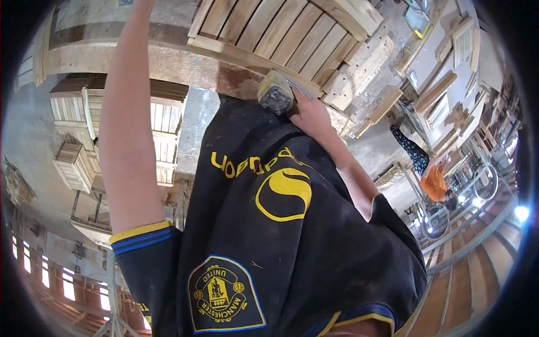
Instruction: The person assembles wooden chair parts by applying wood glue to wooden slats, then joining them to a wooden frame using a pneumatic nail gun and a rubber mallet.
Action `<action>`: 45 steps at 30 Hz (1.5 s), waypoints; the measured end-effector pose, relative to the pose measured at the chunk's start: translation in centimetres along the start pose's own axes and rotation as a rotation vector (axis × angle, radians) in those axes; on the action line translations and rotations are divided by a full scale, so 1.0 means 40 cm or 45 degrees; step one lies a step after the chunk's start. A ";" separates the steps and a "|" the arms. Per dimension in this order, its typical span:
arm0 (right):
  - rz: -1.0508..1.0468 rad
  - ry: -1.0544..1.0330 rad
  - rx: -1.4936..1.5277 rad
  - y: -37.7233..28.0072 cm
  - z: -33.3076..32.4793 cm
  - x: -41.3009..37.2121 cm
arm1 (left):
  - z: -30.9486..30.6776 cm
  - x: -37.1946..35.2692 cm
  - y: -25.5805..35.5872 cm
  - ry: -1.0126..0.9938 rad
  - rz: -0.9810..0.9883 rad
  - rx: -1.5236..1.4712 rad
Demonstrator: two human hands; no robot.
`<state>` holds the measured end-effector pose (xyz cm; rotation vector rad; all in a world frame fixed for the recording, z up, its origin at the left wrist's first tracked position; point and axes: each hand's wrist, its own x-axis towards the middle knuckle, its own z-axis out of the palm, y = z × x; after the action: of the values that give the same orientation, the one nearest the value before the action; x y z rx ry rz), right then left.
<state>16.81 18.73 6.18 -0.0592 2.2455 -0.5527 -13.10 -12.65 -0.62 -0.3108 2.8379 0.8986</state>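
The view is upside down and takes in my own black and yellow shirt [281,236]. My right hand [310,115] grips a small block with a dark grey, gritty face [275,92]. The block is pressed against the edge of a slatted wooden panel [281,28] that lies on a worn wooden bench [168,62]. My bare left forearm [126,123] reaches up past the bench. Its hand is cut off at the top edge of the frame, so what it holds is hidden.
Stacks of slatted wooden crates [73,163] stand at the left on the concrete floor. More wooden frames and panels [443,84] are piled at the right. Another person in an orange top [433,182] bends over a machine there.
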 end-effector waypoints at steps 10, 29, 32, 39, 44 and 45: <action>0.139 0.102 0.028 0.113 0.040 -0.068 | 0.012 0.010 -0.013 0.015 0.016 0.013; 0.462 0.105 0.089 0.230 0.027 -0.165 | 0.063 0.078 -0.097 0.092 0.115 -0.119; 0.431 0.120 0.112 0.225 0.019 -0.169 | 0.048 0.068 -0.080 0.033 0.093 -0.140; 0.454 0.145 0.119 0.228 0.021 -0.171 | 0.046 0.063 -0.080 0.084 0.139 -0.148; 0.547 0.249 0.189 0.271 0.041 -0.186 | 0.054 0.043 -0.094 0.168 0.154 -0.181; 0.537 0.318 0.294 0.267 0.023 -0.196 | 0.052 0.026 -0.070 0.315 0.214 -0.070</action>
<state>24.20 29.73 6.80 0.6165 2.3208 -0.6054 -13.27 -13.82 -4.05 -0.2042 3.1089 1.0381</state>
